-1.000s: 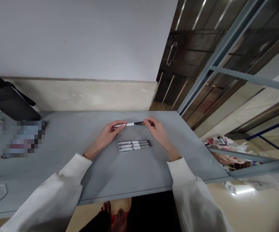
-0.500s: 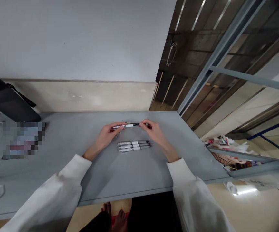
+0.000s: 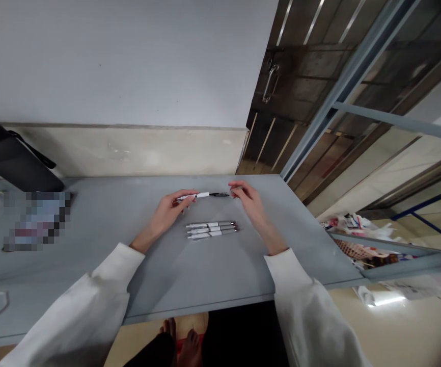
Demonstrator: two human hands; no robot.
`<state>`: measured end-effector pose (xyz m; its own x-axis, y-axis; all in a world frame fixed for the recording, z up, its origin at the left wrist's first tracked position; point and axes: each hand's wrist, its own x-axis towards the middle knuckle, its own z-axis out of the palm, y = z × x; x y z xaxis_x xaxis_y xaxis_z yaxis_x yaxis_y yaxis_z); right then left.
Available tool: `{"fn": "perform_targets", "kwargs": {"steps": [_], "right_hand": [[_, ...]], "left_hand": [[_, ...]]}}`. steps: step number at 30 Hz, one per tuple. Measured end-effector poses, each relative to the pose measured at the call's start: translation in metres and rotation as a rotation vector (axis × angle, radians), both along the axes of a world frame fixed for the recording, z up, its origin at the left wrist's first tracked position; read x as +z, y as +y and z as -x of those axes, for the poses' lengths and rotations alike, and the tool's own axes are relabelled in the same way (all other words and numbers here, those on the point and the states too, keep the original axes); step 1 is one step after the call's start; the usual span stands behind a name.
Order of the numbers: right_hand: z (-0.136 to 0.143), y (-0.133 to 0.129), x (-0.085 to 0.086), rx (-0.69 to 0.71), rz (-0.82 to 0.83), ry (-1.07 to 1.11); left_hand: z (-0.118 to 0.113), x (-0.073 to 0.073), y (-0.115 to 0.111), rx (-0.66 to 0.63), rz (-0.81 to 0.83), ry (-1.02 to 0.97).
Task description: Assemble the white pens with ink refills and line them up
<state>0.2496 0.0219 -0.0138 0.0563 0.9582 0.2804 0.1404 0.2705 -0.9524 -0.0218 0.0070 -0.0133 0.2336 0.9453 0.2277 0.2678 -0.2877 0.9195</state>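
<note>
My left hand (image 3: 172,210) is closed around the end of a white pen (image 3: 202,194), held level above the table. The pen's dark, partly see-through front section points right, toward my right hand (image 3: 249,201). The right fingers are pinched together just past that end, with a small gap between them and the pen. What sits between them, if anything, is too small to make out. Below both hands, three similar white pens (image 3: 211,230) lie side by side on the grey table (image 3: 205,275), their dark tips to the right.
On the left stands a black case (image 3: 16,155) with a strap, and a blurred-out flat object (image 3: 37,220) lies near it. A white wall (image 3: 129,66) rises behind the table. At right are a metal frame (image 3: 320,127) and a basket (image 3: 352,250) with plastic bags.
My right hand has moved right and slightly up, off the end of the held pen, baring its dark front section. The left hand stays on the pen; the three pens lie unmoved.
</note>
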Motion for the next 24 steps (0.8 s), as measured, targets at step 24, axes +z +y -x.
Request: {"fn": "perform_targets", "kwargs": {"steps": [24], "right_hand": [[0.007, -0.013, 0.012, 0.112, 0.049, -0.011]], "left_hand": [[0.000, -0.001, 0.001, 0.011, -0.002, -0.028]]}}
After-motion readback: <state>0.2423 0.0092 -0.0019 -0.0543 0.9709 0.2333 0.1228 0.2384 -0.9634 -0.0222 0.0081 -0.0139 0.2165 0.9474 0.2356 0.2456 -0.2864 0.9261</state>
